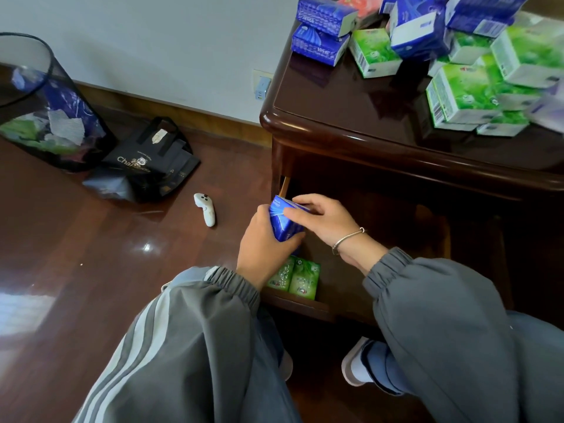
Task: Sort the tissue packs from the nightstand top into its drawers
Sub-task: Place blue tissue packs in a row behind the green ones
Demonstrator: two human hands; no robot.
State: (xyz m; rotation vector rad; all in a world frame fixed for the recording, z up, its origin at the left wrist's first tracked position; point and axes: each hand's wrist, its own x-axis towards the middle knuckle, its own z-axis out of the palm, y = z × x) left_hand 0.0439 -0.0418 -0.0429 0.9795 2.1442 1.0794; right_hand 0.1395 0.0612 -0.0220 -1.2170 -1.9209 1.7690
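A blue tissue pack [283, 222] is held upright between both hands over the left end of an open drawer [300, 304] of the dark wooden nightstand [351, 117]. My left hand [262, 245] grips its left side and bottom. My right hand [323, 219] rests on its top and right side. Two green tissue packs [297, 277] stand side by side in the drawer below the blue one. On the nightstand top lie several blue packs [323, 29], several green packs [467, 93] and a red pack [361, 4].
A black mesh waste bin [39, 102] stands at the far left on the wooden floor. A black tote bag [149, 166] lies beside it. A white controller [206, 209] lies on the floor left of the drawer. My knees and slippers are below the drawer.
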